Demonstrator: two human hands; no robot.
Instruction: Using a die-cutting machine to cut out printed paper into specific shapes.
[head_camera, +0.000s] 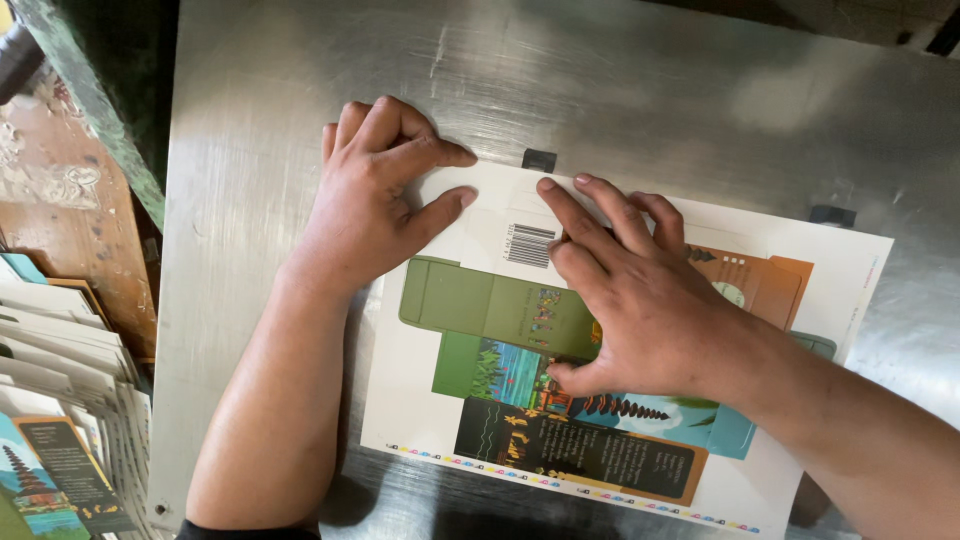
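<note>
A white printed sheet (430, 400) with a flat box layout in green, orange, blue and black lies on a shiny metal plate (250, 200). My left hand (375, 195) rests on the sheet's far left corner, fingers spread and pressing down. My right hand (630, 290) lies flat on the middle of the sheet, fingertips near its far edge beside a barcode. Two small dark stops (539, 160) (833, 215) sit on the plate against the sheet's far edge. Neither hand grips anything.
A stack of similar printed sheets (60, 420) lies at the lower left beside the plate. A worn wooden surface (60, 200) and a dark green machine edge (110, 90) are at the upper left.
</note>
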